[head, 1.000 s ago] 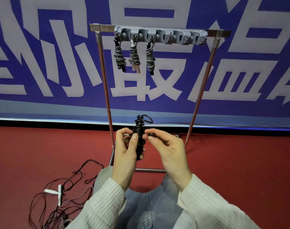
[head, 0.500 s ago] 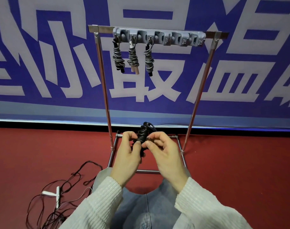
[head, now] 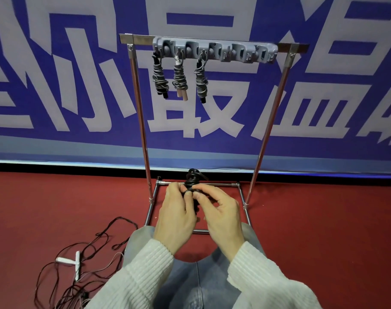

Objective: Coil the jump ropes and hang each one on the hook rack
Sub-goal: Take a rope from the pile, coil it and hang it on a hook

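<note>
A black jump rope, wound into a tight upright bundle with a small loop at its top, sits between both hands low in front of the rack. My left hand grips the bundle's body from the left. My right hand pinches the cord at the bundle's right side with thumb and forefinger. Most of the bundle is hidden behind my fingers. Above, a grey hook rack on a metal bar carries three coiled ropes on its left hooks; the right hooks are bare.
The rack stands on a chrome frame with a rectangular base on red carpet. Loose dark ropes with white handles lie tangled on the floor at lower left. A blue banner with large pale characters fills the wall behind.
The bundle and both hands have dropped lower and closed in together. The loop at the top now looks smaller and tighter. The camera has tilted a little downward.
</note>
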